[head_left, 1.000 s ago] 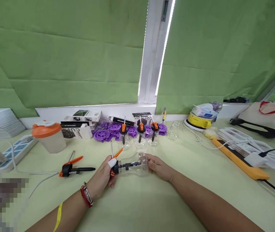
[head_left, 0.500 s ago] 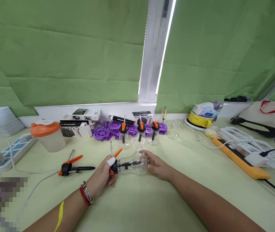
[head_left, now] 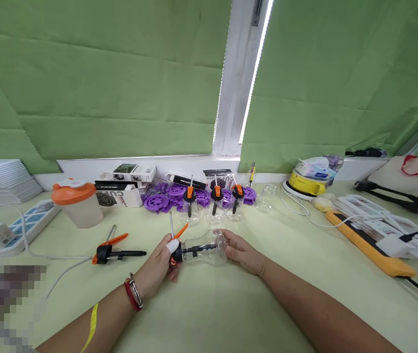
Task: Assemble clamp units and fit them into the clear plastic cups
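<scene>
Pale green tabletop (head_left: 231,314) under green window blinds (head_left: 102,83); left hand (head_left: 159,267) pinches the pump cap (head_left: 176,253), right hand (head_left: 243,251) cups the clear bottle (head_left: 209,245) lying sideways.

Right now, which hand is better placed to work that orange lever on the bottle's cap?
Probably the left hand: its fingers already grip the black cap beside the orange lever. The right hand only steadies the clear bottle at its base.

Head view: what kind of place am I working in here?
Probably a small assembly or packing bench by a window. Three finished bottles stand in a row, product boxes and purple plastic parts lie behind, and both hands hold another clear bottle.
</scene>
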Demonstrator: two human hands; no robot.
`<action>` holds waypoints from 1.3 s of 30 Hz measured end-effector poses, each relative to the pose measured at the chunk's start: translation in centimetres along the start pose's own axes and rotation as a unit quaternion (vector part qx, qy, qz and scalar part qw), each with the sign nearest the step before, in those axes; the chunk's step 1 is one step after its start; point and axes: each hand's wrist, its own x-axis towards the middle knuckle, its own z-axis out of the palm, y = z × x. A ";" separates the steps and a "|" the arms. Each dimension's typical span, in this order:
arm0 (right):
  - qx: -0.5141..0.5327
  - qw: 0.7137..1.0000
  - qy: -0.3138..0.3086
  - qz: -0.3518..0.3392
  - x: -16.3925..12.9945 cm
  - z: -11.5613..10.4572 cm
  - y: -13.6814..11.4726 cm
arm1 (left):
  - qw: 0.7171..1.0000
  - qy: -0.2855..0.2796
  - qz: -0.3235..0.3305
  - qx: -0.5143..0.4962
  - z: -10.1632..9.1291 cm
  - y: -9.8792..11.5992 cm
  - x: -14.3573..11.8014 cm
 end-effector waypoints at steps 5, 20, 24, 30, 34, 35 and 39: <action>-0.045 0.999 0.002 -0.009 -0.3 -0.4 0.7 | 0.999 0.010 -0.012 -0.031 -0.2 0.0 0.1; -0.036 0.998 0.013 0.042 -0.1 -0.5 0.9 | 1.000 0.000 0.023 0.018 0.0 -0.1 -0.3; -0.061 0.997 0.011 0.040 0.0 -0.4 0.5 | 1.000 0.002 0.023 0.010 0.3 -0.3 -0.3; -0.093 0.995 0.027 0.006 -0.6 -0.4 -0.1 | 0.999 0.026 0.009 -0.016 0.2 -0.2 -0.3; -0.094 0.995 0.023 0.009 -0.6 -0.5 0.4 | 0.999 0.031 0.007 -0.018 0.1 -0.1 -0.3; -0.088 0.996 0.026 0.009 -0.6 -0.5 0.6 | 0.999 0.031 0.005 -0.017 0.2 -0.1 -0.3; -0.053 0.998 0.024 0.014 -0.4 -0.4 0.8 | 1.000 0.022 0.016 0.000 0.2 -0.2 -0.3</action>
